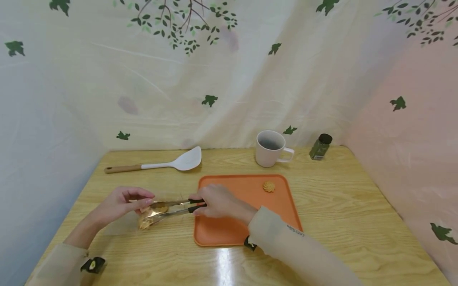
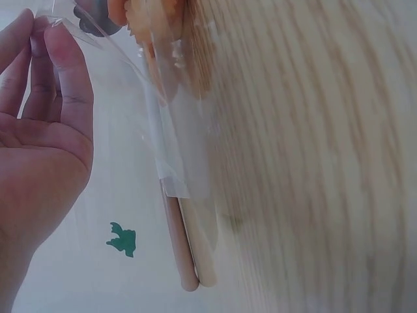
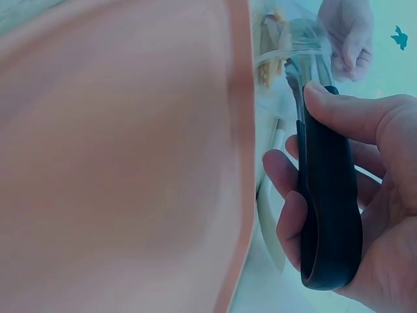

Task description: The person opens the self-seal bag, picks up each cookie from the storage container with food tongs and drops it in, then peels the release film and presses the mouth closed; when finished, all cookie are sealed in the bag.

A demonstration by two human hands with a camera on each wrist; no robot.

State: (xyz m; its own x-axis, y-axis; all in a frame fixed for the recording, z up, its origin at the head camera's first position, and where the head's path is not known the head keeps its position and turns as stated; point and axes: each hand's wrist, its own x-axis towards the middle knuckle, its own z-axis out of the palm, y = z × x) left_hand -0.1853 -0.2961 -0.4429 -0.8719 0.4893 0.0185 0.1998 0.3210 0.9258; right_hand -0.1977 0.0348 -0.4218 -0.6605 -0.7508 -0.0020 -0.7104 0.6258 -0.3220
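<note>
My left hand [image 1: 123, 202] pinches the edge of a clear plastic bag [image 1: 144, 223] over the left of the table. Ridged, golden-brown cookies [image 2: 153, 23] show through the bag's film in the left wrist view. My right hand [image 1: 221, 202] grips metal tongs [image 3: 331, 189] by their black handles, thumb on one side and fingers round the other. The tong arms point left, apart from each other, and their tips overlap the bag at its mouth. Under my right hand lies an orange tray [image 1: 247, 198], with one round swirled cookie [image 1: 269, 186] near its far right corner.
Behind the bag lies a white spatula [image 1: 187, 159] with a wooden handle. A pale mug [image 1: 267, 155] stands behind the tray, and a small dark-lidded jar [image 1: 319, 149] is at the back right. Patterned cloth [image 1: 161, 99] hangs at the table's back and sides.
</note>
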